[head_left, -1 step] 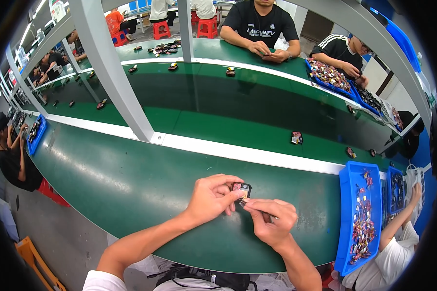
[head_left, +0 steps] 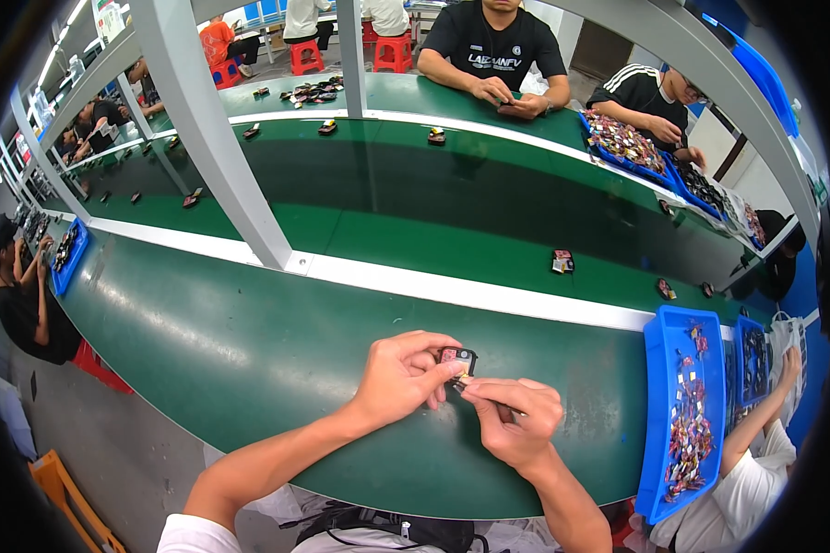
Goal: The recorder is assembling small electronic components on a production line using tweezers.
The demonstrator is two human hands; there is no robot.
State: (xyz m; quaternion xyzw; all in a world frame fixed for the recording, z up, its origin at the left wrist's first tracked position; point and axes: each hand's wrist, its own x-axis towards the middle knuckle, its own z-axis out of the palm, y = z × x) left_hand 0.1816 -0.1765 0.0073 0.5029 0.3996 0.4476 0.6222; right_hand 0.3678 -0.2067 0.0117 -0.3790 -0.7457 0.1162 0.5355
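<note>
My left hand [head_left: 397, 376] is closed on a small black plastic casing [head_left: 470, 358] with a red circuit board and a silvery, yellow-marked part inside. The thumb presses on the open face of the casing. Against its lower right edge, my right hand [head_left: 524, 422] pinches a thin dark tool [head_left: 459, 386], held like a pen. Most of the tool is hidden by the fingers, so its exact kind is unclear. Both hands are just above the green worktable [head_left: 304, 359].
A blue bin [head_left: 656, 415] of small red boards with wires stands at the right, beside a smaller blue bin [head_left: 752, 364] of black parts. Past a white rail [head_left: 470, 293], a green conveyor [head_left: 415, 221] carries scattered casings [head_left: 563, 262]. A grey post [head_left: 212, 138] rises at left. Co-workers sit around.
</note>
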